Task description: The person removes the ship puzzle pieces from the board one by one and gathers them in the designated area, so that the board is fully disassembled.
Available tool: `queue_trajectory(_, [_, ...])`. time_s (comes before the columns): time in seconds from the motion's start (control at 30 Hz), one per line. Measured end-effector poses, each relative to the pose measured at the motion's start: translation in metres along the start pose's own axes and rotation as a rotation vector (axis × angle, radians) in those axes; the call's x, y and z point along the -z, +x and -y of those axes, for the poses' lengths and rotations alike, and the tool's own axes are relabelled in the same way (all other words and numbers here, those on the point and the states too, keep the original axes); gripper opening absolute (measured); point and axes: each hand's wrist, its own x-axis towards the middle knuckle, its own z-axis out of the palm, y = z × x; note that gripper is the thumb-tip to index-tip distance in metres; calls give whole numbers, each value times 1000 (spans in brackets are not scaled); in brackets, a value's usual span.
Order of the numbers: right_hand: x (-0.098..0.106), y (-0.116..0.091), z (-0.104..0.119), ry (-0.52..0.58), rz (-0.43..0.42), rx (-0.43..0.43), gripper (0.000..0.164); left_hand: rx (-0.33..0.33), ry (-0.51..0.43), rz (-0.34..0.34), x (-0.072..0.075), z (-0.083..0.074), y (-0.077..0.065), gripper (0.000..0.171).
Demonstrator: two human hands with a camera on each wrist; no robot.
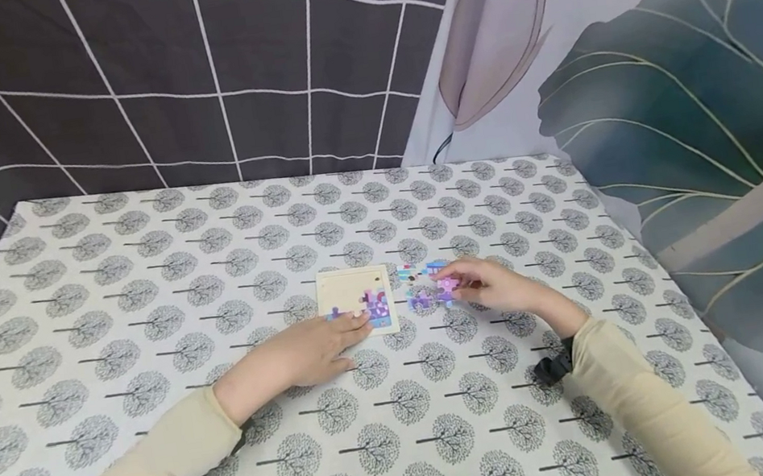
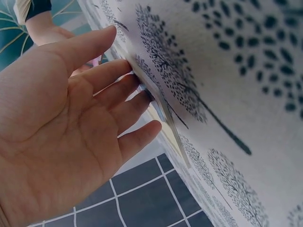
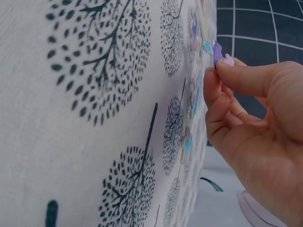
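Note:
A small cream puzzle tray (image 1: 340, 284) lies on the table, with joined purple, pink and blue pieces (image 1: 378, 303) along its lower and right side. My left hand (image 1: 313, 351) rests its nearly straight fingertips on the tray's lower edge, covering part of the pieces there. In the left wrist view the open palm (image 2: 71, 118) shows, fingertips at the tray's edge. To the right of the tray, my right hand (image 1: 494, 285) pinches a purple and pink puzzle piece (image 3: 218, 53) between thumb and fingers, raised above the cloth.
Several loose puzzle pieces (image 1: 419, 299) lie between the tray and my right hand, some partly hidden by it. A white cloth (image 1: 405, 405) printed with grey trees covers the table. Behind stands a dark curtain (image 1: 147, 84) with white grid lines; a leaf-patterned drape (image 1: 699, 104) hangs at right.

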Motion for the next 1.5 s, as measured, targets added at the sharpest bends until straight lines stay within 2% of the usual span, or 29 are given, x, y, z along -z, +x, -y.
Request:
queue_trajectory(0.4, [-3, -5, -7, -58, -1, 20, 35, 8, -3, 3, 1, 0, -2, 58])
queue_trajectory(0.83, [-5, 0, -4, -180, 1, -62, 36, 17, -23, 2, -1, 1, -2, 58])
queue_trajectory(1.1, [-5, 2, 0, -177, 24, -125, 37, 8, -32, -6, 0, 0, -4, 57])
queue_trajectory(1.37, [-5, 4, -2, -180, 30, -102, 38, 9, -31, -10, 0, 0, -3, 57])
queue_trajectory(1.5, [-6, 4, -3, -167, 31, -123, 39, 19, -36, -9, -1, -1, -2, 57])
